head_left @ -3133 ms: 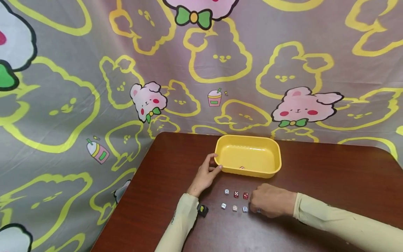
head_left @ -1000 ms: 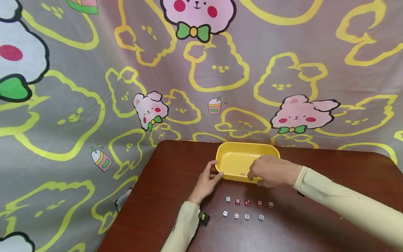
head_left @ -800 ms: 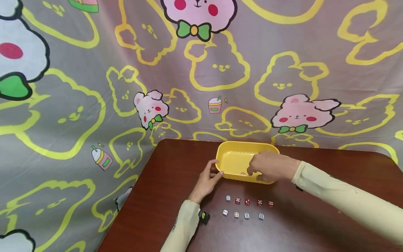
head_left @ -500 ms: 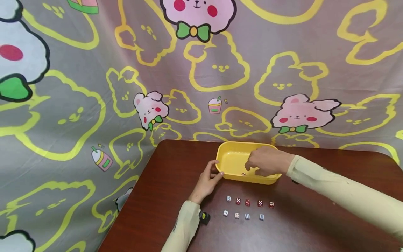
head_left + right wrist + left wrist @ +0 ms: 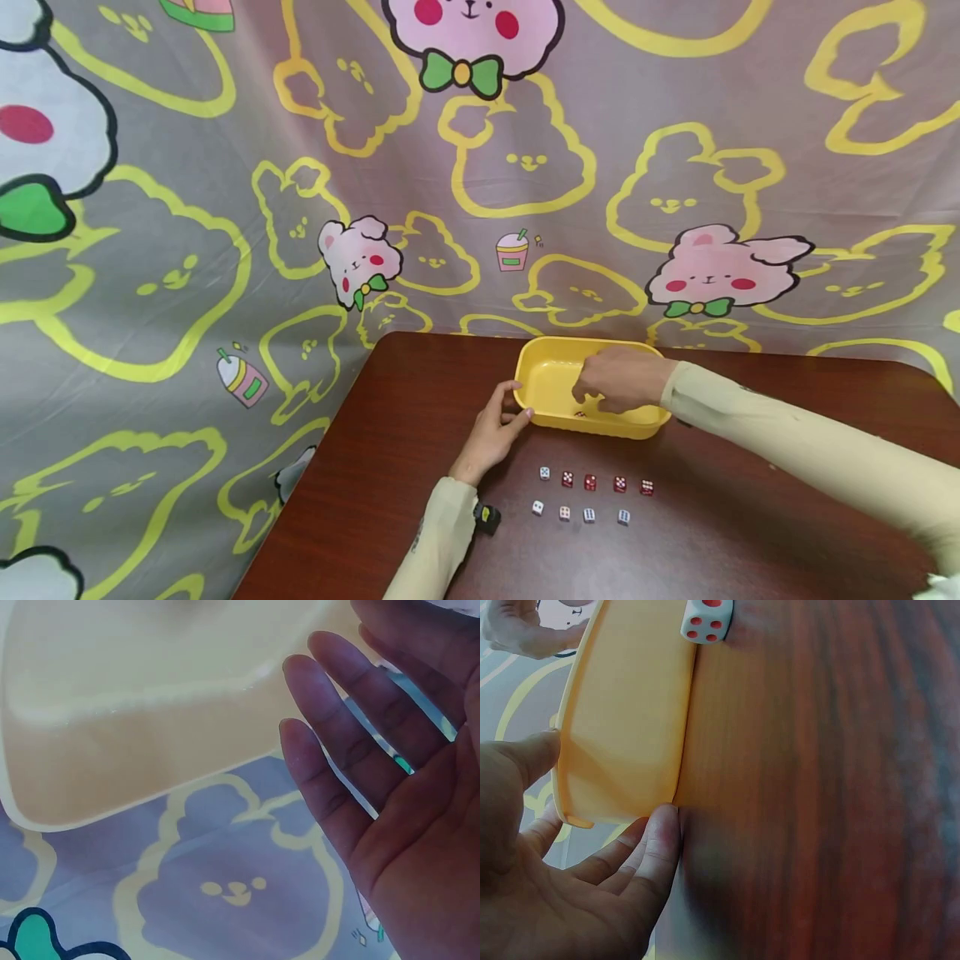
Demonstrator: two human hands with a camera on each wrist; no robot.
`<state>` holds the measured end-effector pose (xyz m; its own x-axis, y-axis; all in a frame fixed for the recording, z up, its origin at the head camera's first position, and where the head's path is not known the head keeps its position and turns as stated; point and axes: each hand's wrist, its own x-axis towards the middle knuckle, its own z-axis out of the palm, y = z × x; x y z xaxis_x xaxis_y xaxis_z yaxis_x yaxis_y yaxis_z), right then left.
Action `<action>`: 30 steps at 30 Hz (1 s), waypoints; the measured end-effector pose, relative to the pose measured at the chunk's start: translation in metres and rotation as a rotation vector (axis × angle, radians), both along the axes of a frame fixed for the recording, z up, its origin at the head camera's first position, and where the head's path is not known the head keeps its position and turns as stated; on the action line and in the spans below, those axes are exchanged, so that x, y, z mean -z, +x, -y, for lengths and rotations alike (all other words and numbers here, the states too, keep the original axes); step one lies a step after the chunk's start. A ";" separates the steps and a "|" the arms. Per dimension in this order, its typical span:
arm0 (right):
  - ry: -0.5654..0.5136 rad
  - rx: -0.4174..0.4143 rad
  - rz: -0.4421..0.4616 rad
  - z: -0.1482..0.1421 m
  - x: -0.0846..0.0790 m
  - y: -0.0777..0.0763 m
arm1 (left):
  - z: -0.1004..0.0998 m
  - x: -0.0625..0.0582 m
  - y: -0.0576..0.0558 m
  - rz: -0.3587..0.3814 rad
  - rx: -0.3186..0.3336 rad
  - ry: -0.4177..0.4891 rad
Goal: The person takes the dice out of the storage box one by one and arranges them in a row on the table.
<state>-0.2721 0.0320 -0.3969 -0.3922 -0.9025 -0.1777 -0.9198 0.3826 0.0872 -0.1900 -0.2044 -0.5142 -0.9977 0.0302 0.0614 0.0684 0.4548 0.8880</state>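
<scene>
A yellow plastic tray (image 5: 540,421) stands near the table's far edge. My left hand (image 5: 486,437) grips its left end: in the left wrist view the thumb lies on the rim and the other fingers reach round the wall. My right hand (image 5: 626,379) is inside the tray with its fingers pointing down, just above a small die (image 5: 580,414) by the near wall. In the right wrist view that hand (image 5: 420,825) has several fingers extended and apart, with nothing seen between them; the thumb and index tips are unclear.
Two rows of dice lie on the brown table (image 5: 420,400) in front of the tray: the far row has a white die (image 5: 544,473) and several red dice (image 5: 590,482), the near row several white dice (image 5: 589,515). A cartoon-print cloth (image 5: 525,125) hangs behind the table.
My right hand has gone from the dice rows into the tray, then slid left toward the die there. The left hand has kept its place on the tray.
</scene>
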 end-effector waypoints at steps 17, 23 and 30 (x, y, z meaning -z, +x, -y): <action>0.014 -0.021 0.016 0.015 0.018 -0.011 | 0.001 0.000 0.000 0.002 -0.006 -0.023; 0.038 -0.025 0.016 0.021 0.024 -0.013 | 0.002 0.000 -0.001 0.009 -0.009 -0.024; 0.049 -0.068 -0.005 0.026 0.033 -0.018 | 0.001 0.000 0.000 0.000 0.001 -0.016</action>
